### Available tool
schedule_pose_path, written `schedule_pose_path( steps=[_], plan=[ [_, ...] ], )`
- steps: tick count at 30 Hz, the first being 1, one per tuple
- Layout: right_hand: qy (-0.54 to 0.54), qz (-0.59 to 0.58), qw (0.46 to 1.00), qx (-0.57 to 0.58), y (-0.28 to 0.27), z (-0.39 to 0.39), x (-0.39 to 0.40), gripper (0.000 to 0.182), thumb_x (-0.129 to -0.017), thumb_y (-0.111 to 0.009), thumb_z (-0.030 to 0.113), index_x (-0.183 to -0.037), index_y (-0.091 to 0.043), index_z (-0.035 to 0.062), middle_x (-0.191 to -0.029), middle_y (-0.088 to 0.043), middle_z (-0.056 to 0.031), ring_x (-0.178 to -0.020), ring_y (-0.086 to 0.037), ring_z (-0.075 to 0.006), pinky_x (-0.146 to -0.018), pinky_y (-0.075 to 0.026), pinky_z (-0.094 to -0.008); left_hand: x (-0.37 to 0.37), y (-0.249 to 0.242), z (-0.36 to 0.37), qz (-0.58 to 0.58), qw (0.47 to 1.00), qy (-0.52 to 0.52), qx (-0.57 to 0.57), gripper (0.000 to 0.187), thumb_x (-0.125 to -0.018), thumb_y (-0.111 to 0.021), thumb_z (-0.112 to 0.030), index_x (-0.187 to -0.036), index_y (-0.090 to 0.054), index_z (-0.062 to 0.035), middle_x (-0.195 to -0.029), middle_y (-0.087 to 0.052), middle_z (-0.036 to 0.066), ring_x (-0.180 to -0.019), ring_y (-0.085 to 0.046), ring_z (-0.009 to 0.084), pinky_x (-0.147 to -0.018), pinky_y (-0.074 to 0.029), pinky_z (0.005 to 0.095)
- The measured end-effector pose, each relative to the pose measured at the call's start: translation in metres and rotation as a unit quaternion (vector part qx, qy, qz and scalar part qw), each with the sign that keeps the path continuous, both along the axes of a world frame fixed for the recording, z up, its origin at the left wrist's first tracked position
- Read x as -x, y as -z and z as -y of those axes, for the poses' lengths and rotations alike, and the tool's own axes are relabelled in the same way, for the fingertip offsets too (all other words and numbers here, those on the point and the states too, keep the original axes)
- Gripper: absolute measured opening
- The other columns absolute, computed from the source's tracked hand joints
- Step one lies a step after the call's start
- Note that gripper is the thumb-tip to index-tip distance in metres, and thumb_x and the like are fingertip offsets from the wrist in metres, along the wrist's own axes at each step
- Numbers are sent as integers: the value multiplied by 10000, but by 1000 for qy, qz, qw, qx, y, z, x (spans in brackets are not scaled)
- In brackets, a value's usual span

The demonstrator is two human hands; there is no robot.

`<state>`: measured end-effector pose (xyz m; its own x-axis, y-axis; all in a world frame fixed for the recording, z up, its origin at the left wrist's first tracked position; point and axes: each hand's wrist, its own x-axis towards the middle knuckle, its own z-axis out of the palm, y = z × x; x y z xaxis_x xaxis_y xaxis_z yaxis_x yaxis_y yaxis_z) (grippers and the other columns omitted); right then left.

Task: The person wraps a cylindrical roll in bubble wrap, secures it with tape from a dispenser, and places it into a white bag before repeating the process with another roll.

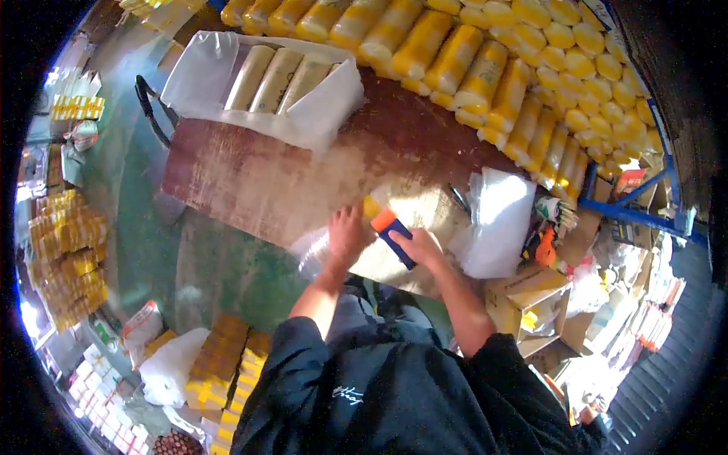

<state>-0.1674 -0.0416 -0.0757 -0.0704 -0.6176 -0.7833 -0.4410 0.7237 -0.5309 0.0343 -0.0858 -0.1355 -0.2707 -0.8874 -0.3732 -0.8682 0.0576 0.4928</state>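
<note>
My right hand (419,246) is closed around a block-shaped object with an orange end and a dark blue body (400,241); its exact kind I cannot make out. My left hand (349,230) lies near the front edge of the worn red-brown table (250,178), its fingers stretched out over the surface. A small yellow piece (371,206) shows just beyond the two hands, close to the orange end. Clear plastic film (312,250) lies beside my left wrist at the table edge.
A white-lined box (193,83) with several wrapped rolls (277,78) stands at the back left. Yellow-wrapped rolls (425,49) are stacked along the far side. White plastic sheets (499,220) and a pen (459,197) lie at right. Below stands an open carton (527,292).
</note>
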Motion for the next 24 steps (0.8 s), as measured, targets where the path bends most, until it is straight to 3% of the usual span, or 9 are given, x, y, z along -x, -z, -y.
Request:
schedule_pose_path(
  steps=[1,3,5,7,11,15,18,23,24],
  plan=[
    [-21,-8,999,29,15,-9,6,611,-857,-665,637,-799,-756,35,-668,-707,-123,-643,-722,-276,-657,-562,-425,-8,-11,25,-32,994,11,-106,1119,-547,-939,-439,-1502,-434,-145,-1350,-554,112,-1262,-514,345,-1050,-424,492],
    [-3,-5,1000,15,15,-5,3,590,-860,-686,607,-787,-747,24,-644,-693,-120,-620,-715,-268,-632,-555,-418,-17,-5,48,-64,976,26,-206,1191,-520,-957,-480,-1515,-415,-112,-1325,-591,132,-1237,-559,344,-1011,-468,491],
    [-8,-30,998,47,20,5,-10,549,-893,-697,540,-775,-733,5,-623,-676,-74,-572,-678,-181,-578,-525,-341,0,-27,19,66,997,29,-18,1162,-536,-950,-483,-1499,-429,-92,-1295,-628,152,-1193,-607,344,-985,-493,474],
    [7,-18,999,32,15,7,-12,553,-888,-700,541,-772,-731,1,-625,-677,-76,-575,-678,-179,-581,-526,-346,5,-22,0,140,984,32,109,1143,-562,-936,-487,-1491,-418,-68,-1262,-656,188,-1163,-631,373,-971,-508,460],
    [-10,-4,999,46,11,-6,5,596,-877,-695,579,-770,-728,-7,-625,-676,-93,-587,-687,-211,-589,-539,-386,-14,-24,58,-50,963,31,-262,1166,-556,-934,-436,-1506,-362,-79,-1287,-600,190,-1225,-528,416,-1038,-442,479],
    [37,74,996,40,28,-1,2,561,-898,-701,553,-770,-709,6,-623,-657,-55,-557,-650,-169,-564,-524,-339,8,-23,16,84,994,23,70,1061,-581,-900,-338,-1466,-388,-54,-1247,-608,193,-1214,-544,378,-1022,-450,481],
    [25,41,998,38,34,-10,3,552,-905,-699,542,-776,-701,6,-613,-640,-41,-540,-627,-155,-542,-512,-329,12,-2,-3,71,991,-4,115,1026,-590,-872,-288,-1474,-398,-72,-1235,-617,185,-1180,-573,374,-1005,-465,471],
    [19,46,996,72,40,-11,14,528,-900,-706,526,-782,-716,12,-624,-655,-49,-553,-638,-158,-546,-512,-330,-2,-15,50,-54,972,15,-230,1141,-570,-944,-492,-1477,-411,-49,-1309,-618,206,-1190,-588,431,-1036,-465,470],
    [12,42,996,76,44,-3,13,533,-897,-703,533,-789,-724,12,-630,-663,-57,-562,-648,-163,-555,-517,-334,7,-4,22,47,997,26,-50,1129,-576,-933,-489,-1479,-412,-57,-1312,-612,215,-1216,-578,422,-1039,-468,455]
  ],
)
